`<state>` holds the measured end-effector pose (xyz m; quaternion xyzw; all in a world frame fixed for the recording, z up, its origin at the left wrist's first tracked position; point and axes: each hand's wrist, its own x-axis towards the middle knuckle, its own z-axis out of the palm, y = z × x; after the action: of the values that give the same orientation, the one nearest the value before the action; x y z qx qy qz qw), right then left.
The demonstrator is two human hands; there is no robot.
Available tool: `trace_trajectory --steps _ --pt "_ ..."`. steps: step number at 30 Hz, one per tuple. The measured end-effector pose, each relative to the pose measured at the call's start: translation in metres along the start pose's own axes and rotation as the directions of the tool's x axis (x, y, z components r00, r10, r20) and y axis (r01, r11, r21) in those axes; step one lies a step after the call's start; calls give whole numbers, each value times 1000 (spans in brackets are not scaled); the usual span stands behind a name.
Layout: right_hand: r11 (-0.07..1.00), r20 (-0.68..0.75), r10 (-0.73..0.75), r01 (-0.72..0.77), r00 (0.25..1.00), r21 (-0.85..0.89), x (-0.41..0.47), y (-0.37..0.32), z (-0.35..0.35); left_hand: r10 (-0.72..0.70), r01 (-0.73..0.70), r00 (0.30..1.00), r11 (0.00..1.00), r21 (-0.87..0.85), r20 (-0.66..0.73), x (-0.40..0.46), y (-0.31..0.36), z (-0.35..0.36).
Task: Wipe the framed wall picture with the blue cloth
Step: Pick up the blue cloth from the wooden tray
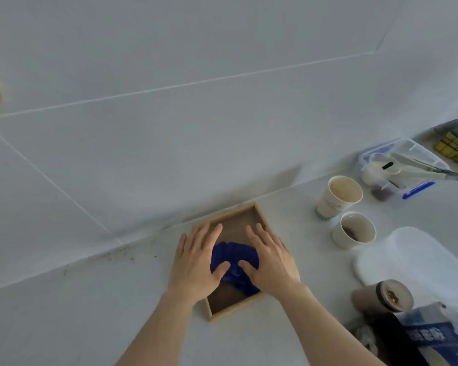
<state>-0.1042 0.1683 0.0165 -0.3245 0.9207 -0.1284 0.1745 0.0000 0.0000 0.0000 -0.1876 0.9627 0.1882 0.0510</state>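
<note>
A small picture with a light wooden frame [259, 210] and a dark brown face lies flat on the pale counter, close to the wall. A crumpled blue cloth [234, 253] rests on its face. My left hand [198, 260] lies flat over the frame's left side, fingers spread, thumb touching the cloth. My right hand [271, 260] lies flat over the right side, its thumb and palm pressing on the cloth. Part of the cloth and much of the picture are hidden under both hands.
Right of the frame stand two paper cups [339, 196] [354, 229], a clear plastic box with blue clips [405, 165], a white oval board [413, 257], a brown lidded jar [384, 297] on its side and a blue bag [434, 336]. The grey tiled wall [196, 101] rises behind.
</note>
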Motion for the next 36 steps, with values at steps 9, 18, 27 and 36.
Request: trace_trajectory --steps 9,18,27,36 --pt "994 165 -10 27 986 -106 1 0 10 33 -39 994 998 59 107 -3 -4 21" --pt "979 247 -41 88 968 -182 8 7 9 10 -10 1000 999 41 18 -4 -1 14" --pt "994 37 17 -13 999 -112 0 7 11 -30 30 999 999 -40 -15 -4 5 4" --pt "994 -177 58 -40 982 106 -3 0 -34 -40 20 984 993 -115 -176 0 9 -45"
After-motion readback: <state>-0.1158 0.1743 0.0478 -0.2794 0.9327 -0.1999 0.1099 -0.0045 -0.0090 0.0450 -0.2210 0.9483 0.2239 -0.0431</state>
